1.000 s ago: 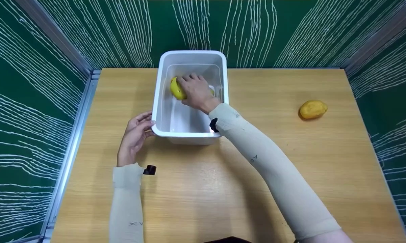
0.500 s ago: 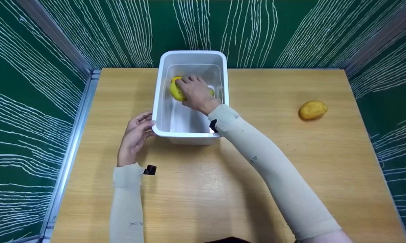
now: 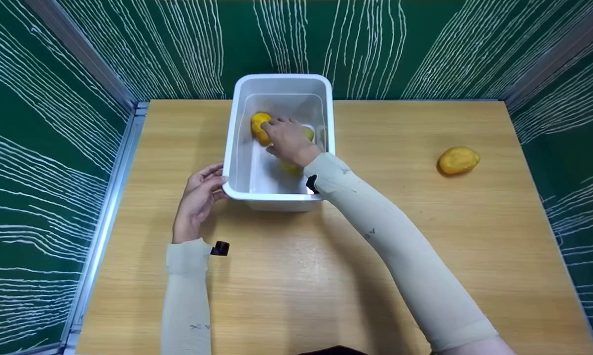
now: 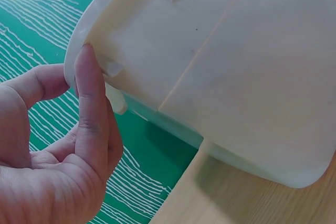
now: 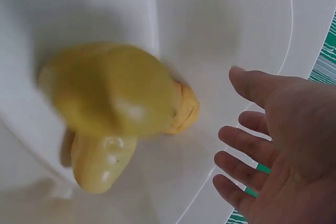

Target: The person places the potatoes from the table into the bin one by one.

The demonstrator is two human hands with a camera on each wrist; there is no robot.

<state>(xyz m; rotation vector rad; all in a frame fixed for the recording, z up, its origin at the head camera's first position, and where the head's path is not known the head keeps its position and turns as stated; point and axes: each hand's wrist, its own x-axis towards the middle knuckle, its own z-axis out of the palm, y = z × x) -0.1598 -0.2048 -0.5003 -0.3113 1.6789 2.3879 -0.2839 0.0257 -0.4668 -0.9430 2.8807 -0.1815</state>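
In the head view, my left hand (image 3: 196, 199) pinches the near left corner of a white plastic bin (image 3: 230, 162). The left wrist view shows thumb and finger on either side of its rim (image 4: 79, 35). My right hand (image 3: 289, 140) is inside the bin, fingers spread and holding nothing. Below it, the right wrist view shows a blurred yellow fruit (image 5: 107, 90), apart from the fingers. A smaller, shiny yellow fruit (image 5: 102, 163) and an orange-yellow fruit (image 5: 185, 109) are partly hidden behind it. In the head view, the orange-yellow fruit (image 3: 261, 129) lies beside my fingertips.
Another yellow, mango-like fruit (image 3: 458, 160) lies on the wooden table (image 3: 425, 246), right of the bin. Green walls with white streaks (image 3: 365, 49) stand at the back and sides. A metal rail (image 3: 109, 217) runs along the left table edge.
My right hand has let go of the yellow fruit, which has moved nearer, under the wrist, uncovering the orange-yellow fruit. The left hand keeps its hold on the rim.
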